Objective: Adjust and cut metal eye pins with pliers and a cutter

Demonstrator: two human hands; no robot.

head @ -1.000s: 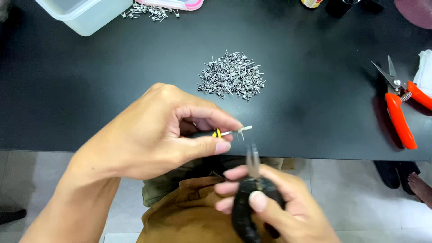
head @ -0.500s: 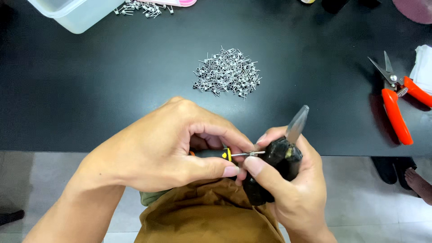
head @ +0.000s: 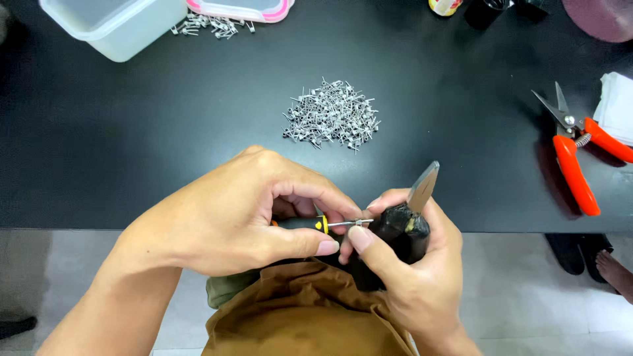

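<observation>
My left hand [head: 237,217] grips a small screwdriver [head: 310,224] with a black and yellow handle, its thin metal shaft pointing right. A tiny wire coil [head: 359,222] sits on the shaft near my right thumb. My right hand [head: 409,277] is closed around black-handled pliers [head: 399,231], whose grey metal jaws stick up and to the right. Both hands meet just over the near edge of the black table [head: 132,151]. A pile of several small metal coils [head: 331,115] lies on the table beyond my hands.
Orange-handled snips [head: 577,155] lie at the right, beside a white cloth [head: 616,109]. A clear plastic tub [head: 112,26] and a pink-rimmed lid [head: 241,8] stand at the back left with more coils [head: 211,25] between them. Brown fabric [head: 303,316] covers my lap.
My right hand rose from below the table edge and brought the pliers up against the screwdriver shaft; the pliers' jaws now point up and right. My left hand stayed almost still.
</observation>
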